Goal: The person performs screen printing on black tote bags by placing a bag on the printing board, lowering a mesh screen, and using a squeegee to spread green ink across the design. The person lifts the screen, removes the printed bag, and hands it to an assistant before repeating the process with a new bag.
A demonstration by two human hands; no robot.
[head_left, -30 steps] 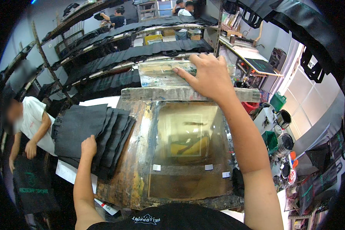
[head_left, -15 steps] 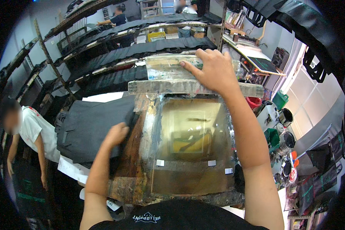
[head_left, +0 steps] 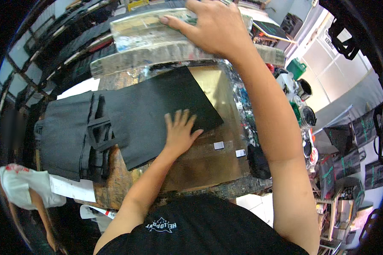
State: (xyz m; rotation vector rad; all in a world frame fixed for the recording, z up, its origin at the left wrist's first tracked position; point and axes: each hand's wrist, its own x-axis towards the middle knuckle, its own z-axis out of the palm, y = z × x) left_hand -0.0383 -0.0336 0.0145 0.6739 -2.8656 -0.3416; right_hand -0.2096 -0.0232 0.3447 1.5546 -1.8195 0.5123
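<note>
Head view: a black bag [head_left: 147, 106] now partly covers the glossy panel [head_left: 200, 168].

The black bag [head_left: 144, 104] partly hides the glossy panel [head_left: 204, 168]

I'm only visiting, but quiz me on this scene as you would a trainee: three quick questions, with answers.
1. True or false: the left hand touches a black bag.

2. Which hand is on the stained frame: left or right?

3. Fill in: in the picture, the bag stack lies to the ____ of the left hand.

Key: 1. True. 2. The right hand. 3. Left.
</note>
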